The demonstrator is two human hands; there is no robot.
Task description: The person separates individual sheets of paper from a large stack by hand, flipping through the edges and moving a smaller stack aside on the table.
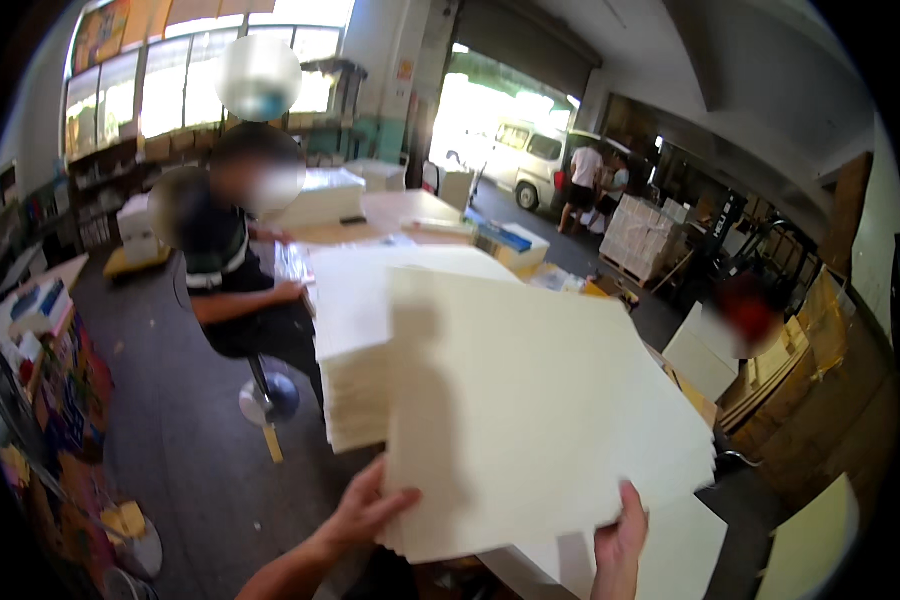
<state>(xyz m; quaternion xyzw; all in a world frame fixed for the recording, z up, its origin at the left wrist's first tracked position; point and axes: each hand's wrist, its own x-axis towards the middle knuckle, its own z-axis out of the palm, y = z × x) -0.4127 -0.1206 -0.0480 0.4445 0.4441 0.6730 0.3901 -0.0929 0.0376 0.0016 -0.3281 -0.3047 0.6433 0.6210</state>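
Observation:
A sheaf of large cream paper sheets (530, 420) is tilted up in front of me, its near edge slightly fanned. My left hand (372, 508) grips its lower left corner, thumb on top and fingers underneath. At the near right edge my right hand (622, 528) is closed on the same sheets, its thumb upright against them; its fingers are mostly hidden. Behind and left of the sheaf stands a tall stack of white sheets (355, 395). Below my right hand, more white sheets (675, 550) show under the sheaf.
A seated person (235, 270) works at the table (410, 210) on the left, a stool base (268, 398) below. Cardboard (820, 400) leans at right. A fan (15, 400) stands far left. Farther off are a wrapped pallet load (642, 240), a van (530, 160) and two people.

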